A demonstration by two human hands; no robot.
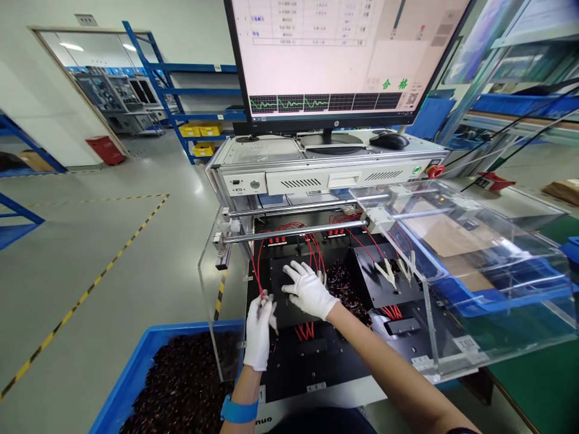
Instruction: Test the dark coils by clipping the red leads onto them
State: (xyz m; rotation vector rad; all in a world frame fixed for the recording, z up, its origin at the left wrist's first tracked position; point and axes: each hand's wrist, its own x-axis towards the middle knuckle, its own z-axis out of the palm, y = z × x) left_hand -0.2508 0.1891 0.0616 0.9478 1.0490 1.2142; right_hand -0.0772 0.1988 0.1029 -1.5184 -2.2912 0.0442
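At far left I see a blue bin of dark parts. Left hand, gloved, fingers pinched together on a red wire over the black fixture plate. Right hand lies flat on the plate, fingers spread apart. Clear cover stands open at right.

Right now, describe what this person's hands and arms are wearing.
Both hands wear plain white fabric gloves: left hand, right hand. The gloves end at the wrists and the forearms are unsleeved. A blue wristband circles the left wrist. No markings show on the gloves.
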